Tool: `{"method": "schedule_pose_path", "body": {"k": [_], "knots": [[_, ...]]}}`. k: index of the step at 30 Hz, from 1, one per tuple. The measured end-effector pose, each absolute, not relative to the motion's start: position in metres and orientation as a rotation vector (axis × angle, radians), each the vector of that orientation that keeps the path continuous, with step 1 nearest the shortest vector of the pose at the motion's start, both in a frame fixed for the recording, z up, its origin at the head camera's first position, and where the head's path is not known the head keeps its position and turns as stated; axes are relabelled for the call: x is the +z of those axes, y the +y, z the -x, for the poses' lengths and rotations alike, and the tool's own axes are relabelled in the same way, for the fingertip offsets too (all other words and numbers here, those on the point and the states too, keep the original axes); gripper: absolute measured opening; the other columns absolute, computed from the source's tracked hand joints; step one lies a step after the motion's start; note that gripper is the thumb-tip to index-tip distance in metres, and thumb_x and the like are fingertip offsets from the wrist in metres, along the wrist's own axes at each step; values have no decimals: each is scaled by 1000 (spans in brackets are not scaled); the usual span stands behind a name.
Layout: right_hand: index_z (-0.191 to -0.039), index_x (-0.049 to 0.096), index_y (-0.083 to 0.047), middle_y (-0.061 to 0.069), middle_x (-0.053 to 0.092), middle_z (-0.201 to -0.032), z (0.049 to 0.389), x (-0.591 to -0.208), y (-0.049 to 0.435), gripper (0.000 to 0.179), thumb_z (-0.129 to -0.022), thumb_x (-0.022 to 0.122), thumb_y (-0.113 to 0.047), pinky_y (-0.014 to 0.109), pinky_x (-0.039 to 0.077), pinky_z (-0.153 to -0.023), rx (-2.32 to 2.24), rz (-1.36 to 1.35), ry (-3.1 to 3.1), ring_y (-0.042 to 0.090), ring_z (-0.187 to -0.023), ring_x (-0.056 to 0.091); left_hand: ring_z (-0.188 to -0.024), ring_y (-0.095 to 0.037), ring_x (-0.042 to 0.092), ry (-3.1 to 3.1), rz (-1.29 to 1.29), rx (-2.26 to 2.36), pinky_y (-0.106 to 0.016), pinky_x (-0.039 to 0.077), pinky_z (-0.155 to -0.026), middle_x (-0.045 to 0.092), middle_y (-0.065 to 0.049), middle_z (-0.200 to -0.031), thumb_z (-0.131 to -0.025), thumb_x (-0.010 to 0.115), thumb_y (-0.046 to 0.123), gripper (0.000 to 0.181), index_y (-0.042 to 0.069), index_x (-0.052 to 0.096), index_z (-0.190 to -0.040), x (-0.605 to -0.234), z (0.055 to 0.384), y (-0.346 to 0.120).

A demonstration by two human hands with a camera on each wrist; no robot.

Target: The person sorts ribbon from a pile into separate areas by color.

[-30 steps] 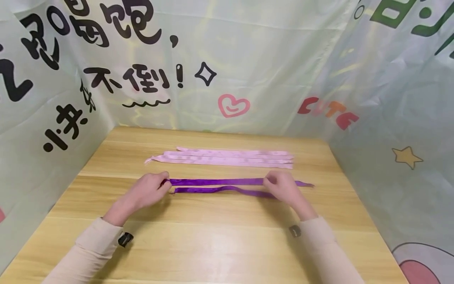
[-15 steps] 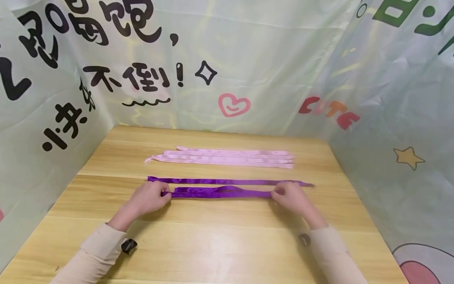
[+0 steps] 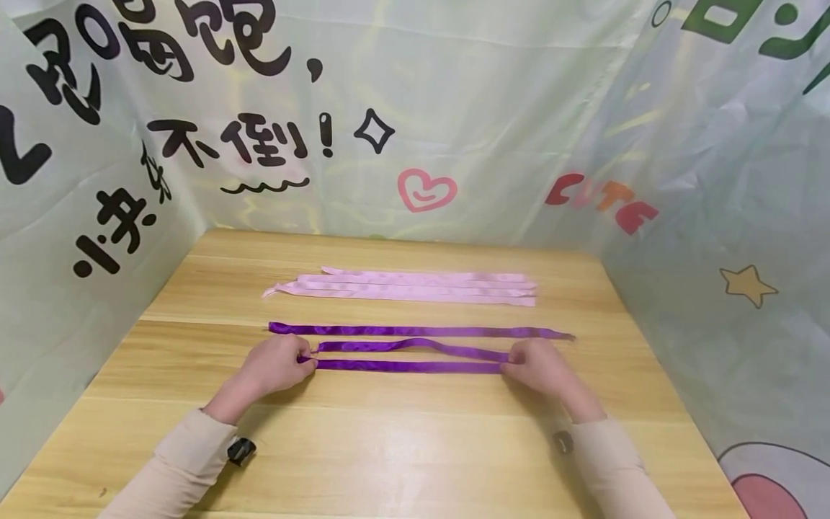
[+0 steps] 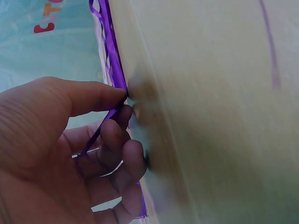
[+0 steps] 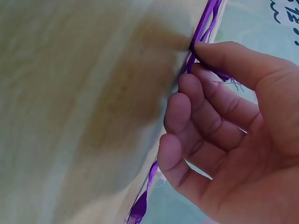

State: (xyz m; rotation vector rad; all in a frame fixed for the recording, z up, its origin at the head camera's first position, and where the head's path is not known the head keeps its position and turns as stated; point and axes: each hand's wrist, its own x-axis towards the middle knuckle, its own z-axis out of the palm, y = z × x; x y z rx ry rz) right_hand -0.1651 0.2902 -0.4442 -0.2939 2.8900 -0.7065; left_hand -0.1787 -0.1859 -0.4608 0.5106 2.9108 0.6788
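A purple ribbon point(image 3: 408, 366) stretches straight between the two hands, the nearest of three purple ribbons. My left hand point(image 3: 275, 364) pinches its left end between thumb and index finger; in the left wrist view that hand point(image 4: 70, 130) has a loose tail of ribbon hanging across its fingers. At the other end my right hand point(image 3: 541, 367) pinches likewise, and the right wrist view shows a frayed ribbon tip point(image 5: 226, 77) beside the thumb. Just behind lies a wavy purple ribbon point(image 3: 389, 346), its right end partly hidden by the right hand. Farther back is a straighter purple ribbon point(image 3: 389, 331).
Several pale pink ribbons point(image 3: 415, 287) lie side by side toward the back of the wooden table point(image 3: 402, 447). Printed cloth walls point(image 3: 493, 130) enclose the table at the back and both sides.
Both hands have come toward the person with the held ribbon, past the wavy one to its near side. The far purple ribbon's left end, earlier behind the left hand, now shows.
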Motion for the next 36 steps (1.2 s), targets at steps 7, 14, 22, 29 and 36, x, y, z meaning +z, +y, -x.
{"method": "schedule_pose_path", "body": {"k": [7,14,22,29,36], "knots": [[-77,67,-11,0,62,-70,167,-443,289,18,-90,80,-15,30,45,-59,-695,223,2903,15,-62,52,-58,-14,45,2950,-436,603,-31,33,-53,48,4,-61,-92,76,28,32,17,57,-70,-455,178,-185],[-69,60,-12,0,54,-64,175,-437,285,32,-96,74,-20,30,41,-56,-705,147,3014,16,-59,47,-50,-12,33,3046,-368,600,-28,25,-48,34,7,-52,-100,70,43,57,18,44,-56,-454,184,-179],[-74,66,-10,2,60,-69,178,-446,288,27,-95,76,-22,32,44,-57,-668,11,2951,18,-60,51,-52,-16,48,3064,-243,549,-32,34,-49,49,4,-54,-95,77,39,50,17,52,-58,-461,191,-176],[-72,63,-10,3,59,-68,182,-446,291,30,-95,77,-24,32,43,-55,-680,-13,2958,18,-60,50,-57,-19,55,3080,-252,502,-35,40,-51,59,1,-62,-93,80,40,42,13,60,-67,-458,196,-181],[-81,66,-8,5,64,-74,194,-431,288,28,-100,71,-27,35,47,-61,-728,12,2999,21,-67,56,-57,-21,52,3157,-285,502,-35,38,-50,55,-2,-61,-93,79,34,41,12,56,-67,-440,205,-178]]}}
